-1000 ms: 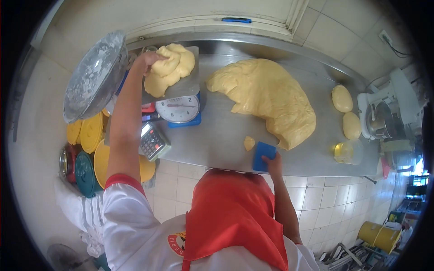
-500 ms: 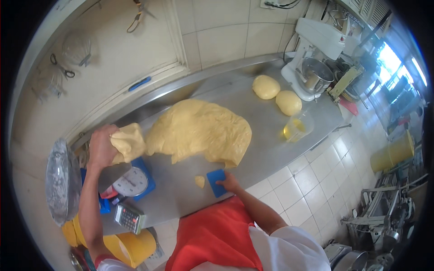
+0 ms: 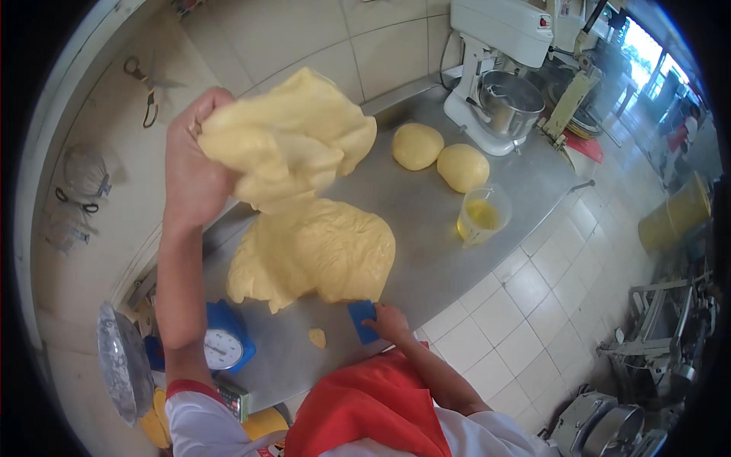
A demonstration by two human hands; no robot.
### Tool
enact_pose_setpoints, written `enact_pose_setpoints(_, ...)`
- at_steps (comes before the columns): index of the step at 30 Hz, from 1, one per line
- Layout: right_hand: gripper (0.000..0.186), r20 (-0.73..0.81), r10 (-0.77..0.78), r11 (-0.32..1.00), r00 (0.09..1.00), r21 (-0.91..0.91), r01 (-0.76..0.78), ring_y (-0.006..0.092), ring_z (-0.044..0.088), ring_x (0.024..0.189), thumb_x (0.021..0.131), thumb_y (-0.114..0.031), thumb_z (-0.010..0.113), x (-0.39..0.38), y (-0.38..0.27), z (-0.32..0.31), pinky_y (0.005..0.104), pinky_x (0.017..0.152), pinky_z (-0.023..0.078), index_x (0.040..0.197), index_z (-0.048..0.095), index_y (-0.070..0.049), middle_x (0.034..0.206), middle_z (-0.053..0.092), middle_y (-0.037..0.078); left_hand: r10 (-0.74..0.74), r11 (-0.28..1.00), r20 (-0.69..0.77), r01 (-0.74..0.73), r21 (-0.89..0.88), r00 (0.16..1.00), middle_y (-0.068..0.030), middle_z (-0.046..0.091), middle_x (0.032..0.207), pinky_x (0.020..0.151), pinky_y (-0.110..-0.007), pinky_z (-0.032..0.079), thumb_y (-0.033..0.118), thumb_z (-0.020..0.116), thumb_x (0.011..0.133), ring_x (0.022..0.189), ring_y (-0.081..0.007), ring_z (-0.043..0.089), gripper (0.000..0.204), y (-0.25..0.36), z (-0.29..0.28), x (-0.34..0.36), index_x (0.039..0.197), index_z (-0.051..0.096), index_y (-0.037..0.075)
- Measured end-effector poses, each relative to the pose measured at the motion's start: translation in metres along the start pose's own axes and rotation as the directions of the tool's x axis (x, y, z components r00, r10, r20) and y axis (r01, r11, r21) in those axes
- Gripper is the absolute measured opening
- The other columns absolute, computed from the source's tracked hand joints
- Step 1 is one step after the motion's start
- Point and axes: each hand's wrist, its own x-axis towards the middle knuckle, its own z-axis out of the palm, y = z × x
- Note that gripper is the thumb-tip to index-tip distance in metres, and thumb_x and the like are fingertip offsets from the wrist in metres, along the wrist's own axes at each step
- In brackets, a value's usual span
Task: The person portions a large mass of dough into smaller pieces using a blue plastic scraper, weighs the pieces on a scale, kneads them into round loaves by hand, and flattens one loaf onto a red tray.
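Note:
My left hand point(image 3: 199, 164) grips a soft, folded lump of pale yellow dough point(image 3: 293, 133), lifted above the steel table and partly blurred. Behind and below it lies the large dough mass point(image 3: 335, 259) with a creased surface. At the near edge my right hand point(image 3: 388, 324) is closed on a blue scraper point(image 3: 359, 320), resting just below that mass. A small dough scrap point(image 3: 317, 338) lies to its left. The dial scale point(image 3: 227, 349) with a blue body sits at the lower left, partly hidden by my left arm.
Two dough balls point(image 3: 417, 146) and a jug of yellow liquid point(image 3: 483, 215) are on the steel table point(image 3: 430, 259) at the right. A white stand mixer point(image 3: 495, 38) stands behind them. A metal bowl point(image 3: 118, 365) is at the left, a yellow bin point(image 3: 674, 213) at the right. A distant person point(image 3: 684, 133) is visible.
My left hand has raised the dough lump off the scale and moved it upward and rightward. The view has swung right. My right hand still holds the scraper near the table edge.

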Motion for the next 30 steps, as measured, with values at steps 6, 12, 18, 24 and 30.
enact_pose_setpoints(6,0.075,-0.398,-0.209,0.186,0.893,0.881,0.436,0.0245,0.058,0.117,0.082,-0.04,0.077,0.032,-0.026,-0.127,0.0379,0.099,0.045,0.141,0.048,-0.005,0.131,0.057,0.014,0.151,0.892,0.219,-0.037,-0.451,0.964,-0.0038,0.056,0.084,0.071,-0.03,0.045,0.005,0.078,0.071,0.079,-0.0146,0.051,0.024,-0.024,0.032,0.009,0.073,0.054,0.008)
enact_pose_setpoints(12,0.061,-0.529,-0.401,-0.016,0.748,0.82,0.572,0.0232,0.051,0.129,0.09,-0.016,0.07,0.026,-0.159,-0.179,0.04,0.106,0.043,0.144,0.042,-0.007,0.142,0.05,0.013,0.165,0.687,0.168,0.009,-0.726,0.972,-0.0132,0.055,0.12,0.091,-0.037,0.044,0.008,0.076,0.074,0.121,-0.0258,0.048,0.026,-0.151,0.082,-0.063,0.098,0.065,0.009)
enact_pose_setpoints(18,0.041,-0.091,-0.175,-0.306,0.98,0.951,0.034,0.0216,0.068,0.103,0.09,-0.001,0.064,0.037,-0.128,-0.102,0.0386,0.085,0.06,0.13,0.053,-0.003,0.115,0.067,0.01,-0.806,0.154,0.129,0.416,-0.896,0.577,-0.0107,0.035,0.152,0.103,-0.038,0.041,0.018,0.076,0.077,0.136,-0.0262,0.036,0.083,-0.143,0.065,-0.265,0.149,0.034,0.015)
enact_pose_setpoints(24,0.049,0.002,-0.173,0.307,0.985,0.95,0.052,0.017,0.066,0.094,0.078,-0.002,0.078,-0.033,-0.169,-0.054,0.0314,0.082,0.055,0.122,0.057,0.0,0.107,0.067,0.008,-0.879,0.225,-0.051,0.317,-0.921,0.475,-0.0132,0.048,0.143,0.102,-0.048,0.047,0.039,0.054,0.098,0.128,-0.0312,0.05,0.06,-0.144,0.127,-0.341,0.148,0.036,0.01)
enact_pose_setpoints(30,0.063,-0.134,-0.187,0.351,0.973,0.916,0.193,0.0213,0.063,0.105,0.079,-0.007,0.077,-0.037,-0.153,-0.064,0.0349,0.089,0.053,0.135,0.048,-0.001,0.117,0.064,0.011,-0.718,-0.401,0.212,-0.146,-0.904,0.663,-0.0165,0.054,0.138,0.106,-0.05,0.044,0.047,0.045,0.102,0.126,-0.0329,0.053,0.058,-0.128,0.102,-0.359,0.143,0.043,0.007)
